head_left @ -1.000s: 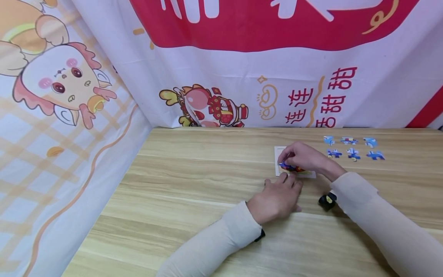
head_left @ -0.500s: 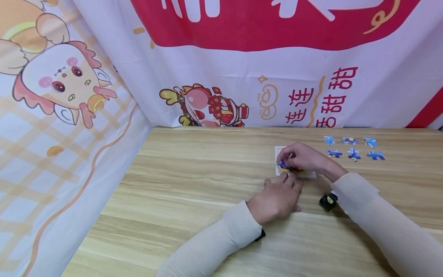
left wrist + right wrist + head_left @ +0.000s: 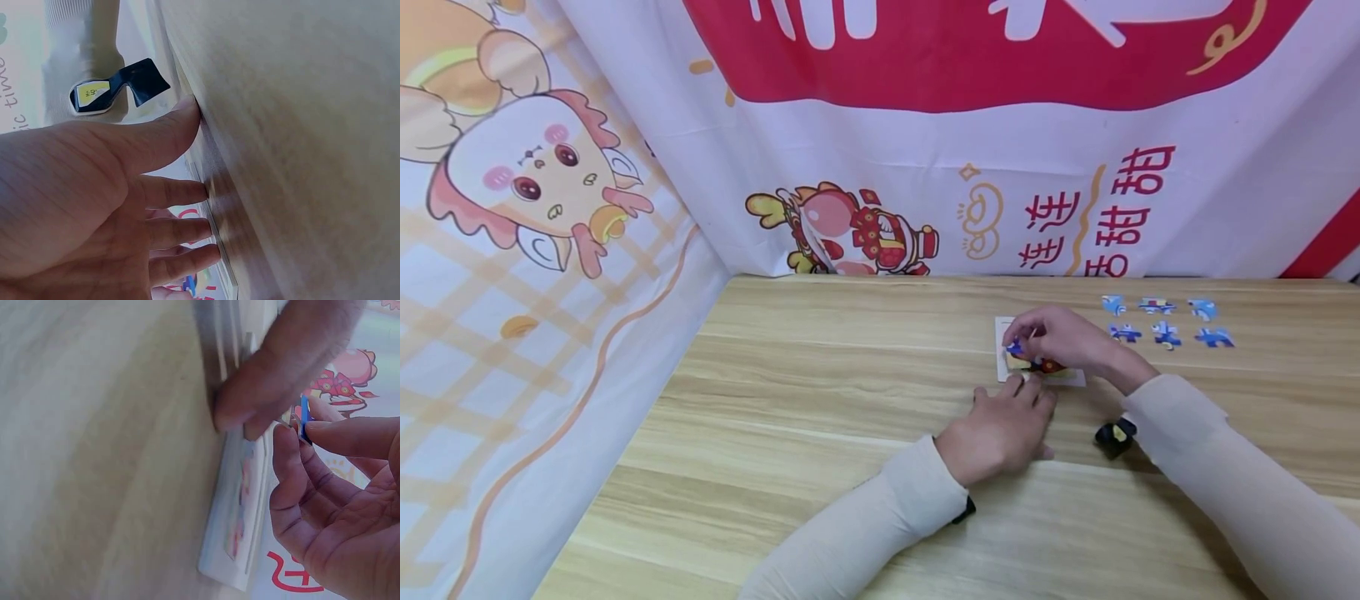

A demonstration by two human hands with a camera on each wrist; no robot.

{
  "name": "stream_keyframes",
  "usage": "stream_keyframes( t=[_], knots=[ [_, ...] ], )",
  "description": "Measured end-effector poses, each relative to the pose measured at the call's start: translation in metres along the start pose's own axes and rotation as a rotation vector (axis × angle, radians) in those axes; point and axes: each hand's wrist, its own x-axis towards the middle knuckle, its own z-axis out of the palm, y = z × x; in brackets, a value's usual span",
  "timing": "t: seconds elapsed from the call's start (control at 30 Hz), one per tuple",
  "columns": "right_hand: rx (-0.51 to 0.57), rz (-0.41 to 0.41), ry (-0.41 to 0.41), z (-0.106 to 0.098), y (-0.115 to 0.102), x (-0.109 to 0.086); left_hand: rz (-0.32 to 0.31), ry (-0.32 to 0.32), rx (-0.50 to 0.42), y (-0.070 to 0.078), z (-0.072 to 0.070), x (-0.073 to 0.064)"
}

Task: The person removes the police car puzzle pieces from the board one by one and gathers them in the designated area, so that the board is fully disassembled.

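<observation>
My right hand (image 3: pixel 1063 342) is over a white-rimmed puzzle board (image 3: pixel 1002 367) on the table. In the right wrist view its thumb and fingers pinch a small blue puzzle piece (image 3: pixel 305 417), held edge-on above the board. Part of a red and dark picture (image 3: pixel 1051 365) shows in the board below the hand; the rest is hidden by it. My left hand (image 3: pixel 1003 433) rests in front with its fingers extended, fingertips right at the board's near rim. The left wrist view shows these straight fingers (image 3: pixel 178 231) along the board's edge.
Several loose blue jigsaw pieces (image 3: pixel 1165 335) lie in two rows to the right of the board. A black wrist device (image 3: pixel 1115 437) sits under the right sleeve. A printed curtain (image 3: pixel 880 150) hangs along the table's back edge.
My right hand shifts and turns slightly at the board's left part, the blue puzzle piece still in its fingers; a yellowish patch of board shows more below it. The left hand stays put.
</observation>
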Motion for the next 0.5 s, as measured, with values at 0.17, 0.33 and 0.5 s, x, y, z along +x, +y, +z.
stream_keyframes(
  t=[0.17, 0.33, 0.5],
  knots=[
    [-0.007, 0.020, 0.034, -0.005, 0.003, -0.005, -0.008, -0.002, 0.009, 0.001, 0.000, 0.001],
    [-0.019, 0.041, 0.058, -0.011, 0.009, -0.010, -0.002, -0.015, 0.000, 0.001, -0.001, 0.001],
    [-0.007, 0.034, 0.066, -0.019, 0.015, -0.016, 0.003, -0.017, -0.006, 0.000, -0.001, 0.000]
  ],
)
